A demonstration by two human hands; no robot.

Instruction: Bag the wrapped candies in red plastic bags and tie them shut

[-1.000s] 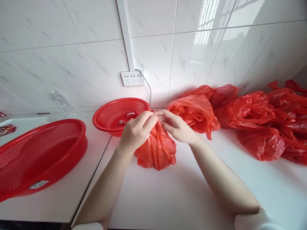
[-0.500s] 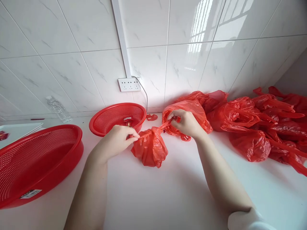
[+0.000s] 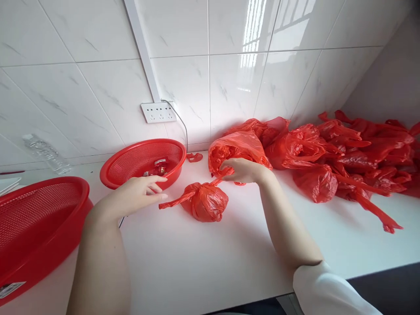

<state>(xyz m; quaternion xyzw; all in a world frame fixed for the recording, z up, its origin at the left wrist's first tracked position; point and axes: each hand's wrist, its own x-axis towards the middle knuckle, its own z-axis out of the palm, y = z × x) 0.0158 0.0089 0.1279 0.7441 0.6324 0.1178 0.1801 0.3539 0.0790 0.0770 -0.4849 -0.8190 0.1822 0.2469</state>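
Observation:
A small, full red plastic bag, knotted at the top, sits on the white table with its twisted handles sticking out to both sides. My left hand hovers just left of it, fingers apart and holding nothing, close to the tip of the left handle. My right hand is at the right handle, its curled fingers around the end; the thumb is mostly hidden. Behind my right hand lies a loose, open-mouthed red plastic bag.
A red perforated basket with a few small shiny packets stands behind my left hand. A larger red basket is at left. A clear plastic bottle leans by the wall. Several tied red bags are heaped at right, below the tiled wall.
My left hand has let go of the bag's left handle and opened. My right hand stays at the right handle. The view has swung to the right, showing more of the heap.

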